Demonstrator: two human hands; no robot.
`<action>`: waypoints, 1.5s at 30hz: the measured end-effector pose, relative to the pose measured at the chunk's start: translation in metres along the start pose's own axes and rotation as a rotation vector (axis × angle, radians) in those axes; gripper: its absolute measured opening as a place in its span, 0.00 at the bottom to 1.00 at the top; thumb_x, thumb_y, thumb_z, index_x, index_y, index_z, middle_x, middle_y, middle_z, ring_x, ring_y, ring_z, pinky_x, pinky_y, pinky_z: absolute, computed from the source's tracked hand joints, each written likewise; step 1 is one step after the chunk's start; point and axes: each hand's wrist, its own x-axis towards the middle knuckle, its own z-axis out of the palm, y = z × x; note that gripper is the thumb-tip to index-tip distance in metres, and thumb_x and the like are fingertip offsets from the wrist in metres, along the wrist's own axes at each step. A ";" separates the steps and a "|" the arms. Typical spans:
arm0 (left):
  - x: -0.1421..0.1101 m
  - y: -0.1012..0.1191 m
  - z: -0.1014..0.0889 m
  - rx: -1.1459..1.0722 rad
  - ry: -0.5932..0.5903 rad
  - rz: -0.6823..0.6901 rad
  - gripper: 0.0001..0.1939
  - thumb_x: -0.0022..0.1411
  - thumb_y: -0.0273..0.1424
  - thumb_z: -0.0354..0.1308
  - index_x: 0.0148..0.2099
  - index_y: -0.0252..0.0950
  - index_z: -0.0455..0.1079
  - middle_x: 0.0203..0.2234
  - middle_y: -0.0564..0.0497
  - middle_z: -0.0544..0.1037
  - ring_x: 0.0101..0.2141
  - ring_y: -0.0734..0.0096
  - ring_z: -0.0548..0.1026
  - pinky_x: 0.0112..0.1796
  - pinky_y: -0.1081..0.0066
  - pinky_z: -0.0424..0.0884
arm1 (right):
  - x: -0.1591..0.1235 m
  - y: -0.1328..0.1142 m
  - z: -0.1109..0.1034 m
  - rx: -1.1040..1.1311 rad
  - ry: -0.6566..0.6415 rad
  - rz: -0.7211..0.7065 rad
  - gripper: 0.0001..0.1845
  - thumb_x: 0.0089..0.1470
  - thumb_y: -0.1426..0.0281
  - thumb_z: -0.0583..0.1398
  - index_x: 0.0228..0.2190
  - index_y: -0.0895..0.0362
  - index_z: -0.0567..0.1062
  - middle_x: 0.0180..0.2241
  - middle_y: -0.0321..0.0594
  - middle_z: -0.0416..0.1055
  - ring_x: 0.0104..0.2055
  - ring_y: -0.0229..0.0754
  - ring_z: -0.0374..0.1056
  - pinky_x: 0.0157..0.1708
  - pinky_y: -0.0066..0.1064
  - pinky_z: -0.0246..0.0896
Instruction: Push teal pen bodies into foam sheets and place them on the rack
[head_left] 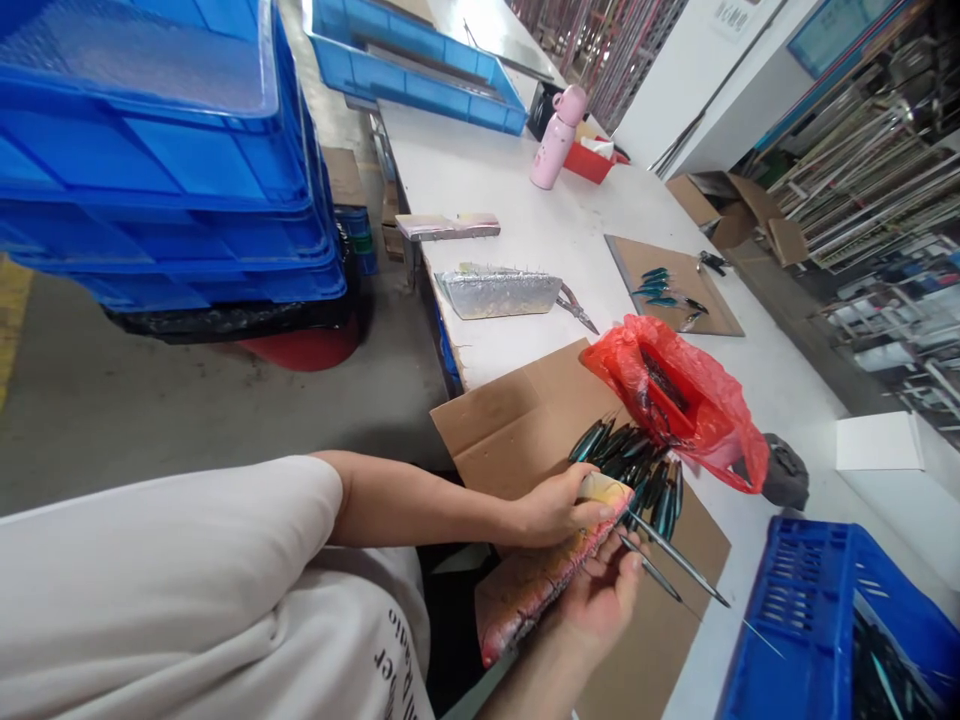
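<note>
My left hand (555, 505) is closed on the upper end of a long paint-crusted block (536, 580) that lies across my lap and the table edge. My right hand (604, 595) sits under the block's far side, fingers curled, pinching a thin metal pin (675, 558) that sticks out to the right. Just beyond both hands lies a heap of dark teal lure-shaped pieces (634, 470) on flattened cardboard (510, 420). A red plastic bag (679, 395) with more of the pieces inside lies open behind the heap.
A blue crate (795, 620) stands at the near right. Further along the white table (525, 170) are a foil-covered block (499, 293) with pliers, a second cardboard sheet (671, 285) with a few teal pieces, a pink bottle (559, 135) and blue trays. Stacked blue crates (165, 160) stand left.
</note>
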 end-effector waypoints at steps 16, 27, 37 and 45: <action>0.000 0.002 0.000 0.006 0.007 -0.012 0.28 0.55 0.43 0.52 0.55 0.35 0.55 0.44 0.46 0.69 0.41 0.65 0.67 0.42 0.67 0.63 | 0.003 0.000 -0.001 -0.051 -0.010 -0.064 0.08 0.47 0.68 0.56 0.33 0.52 0.69 0.37 0.32 0.71 0.42 0.33 0.67 0.47 0.31 0.62; 0.000 0.000 0.000 0.029 0.016 0.013 0.29 0.54 0.43 0.53 0.55 0.35 0.55 0.44 0.46 0.69 0.41 0.64 0.68 0.42 0.68 0.63 | -0.006 -0.006 0.005 -0.057 -0.002 -0.085 0.05 0.47 0.69 0.56 0.31 0.51 0.69 0.33 0.29 0.71 0.38 0.30 0.68 0.47 0.30 0.61; -0.001 0.000 0.004 0.057 0.023 0.007 0.30 0.54 0.42 0.54 0.55 0.35 0.53 0.42 0.46 0.70 0.40 0.64 0.69 0.40 0.68 0.64 | -0.026 -0.017 0.016 -0.090 0.063 -0.209 0.10 0.43 0.70 0.60 0.32 0.49 0.69 0.32 0.27 0.70 0.34 0.31 0.68 0.40 0.29 0.65; -0.001 -0.001 0.005 0.084 0.041 0.009 0.31 0.54 0.41 0.54 0.57 0.35 0.52 0.44 0.45 0.69 0.42 0.63 0.69 0.42 0.67 0.64 | -0.010 -0.012 -0.002 -0.070 0.032 -0.101 0.08 0.44 0.69 0.60 0.31 0.52 0.70 0.33 0.28 0.71 0.38 0.30 0.68 0.47 0.27 0.62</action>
